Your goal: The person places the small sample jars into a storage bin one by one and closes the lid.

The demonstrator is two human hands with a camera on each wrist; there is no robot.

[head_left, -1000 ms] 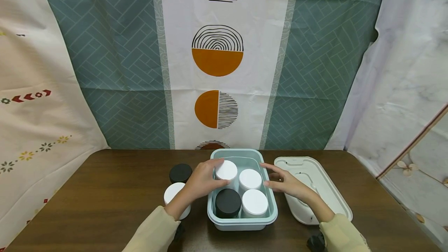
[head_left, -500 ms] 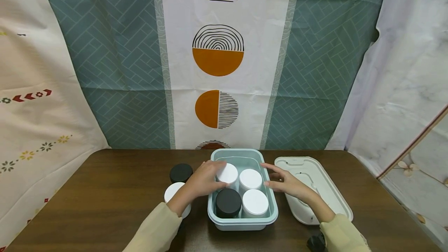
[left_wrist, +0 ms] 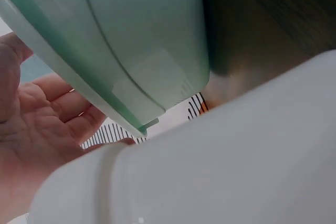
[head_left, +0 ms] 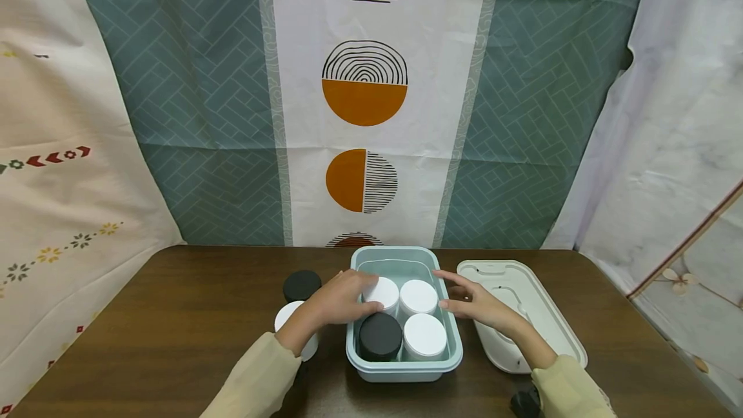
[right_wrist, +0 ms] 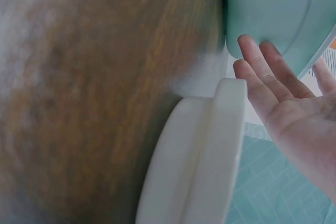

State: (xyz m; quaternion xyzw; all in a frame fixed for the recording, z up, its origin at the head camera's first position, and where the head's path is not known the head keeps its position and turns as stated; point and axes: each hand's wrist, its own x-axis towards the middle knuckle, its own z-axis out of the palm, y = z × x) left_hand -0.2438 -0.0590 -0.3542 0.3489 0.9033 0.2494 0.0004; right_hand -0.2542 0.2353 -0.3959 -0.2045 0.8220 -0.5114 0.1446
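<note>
Pinching round, white, flat-topped plastic jar (head_left: 383,292): left hand (head_left: 336,302) | jar rear-left of four inside pale-blue rectangular plastic tub (head_left: 406,367) | slid nearer, rightward since one second ago | right hand (head_left: 473,302) unclenched beside tub's rim | black round plastic jar (head_left: 380,337) just in front; cream rounded-rectangular plastic lid (head_left: 548,324) to the right

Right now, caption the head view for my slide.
Left hand gripping a white-topped jar in a blue tub, right hand at the tub's edge, lid alongside.
</note>
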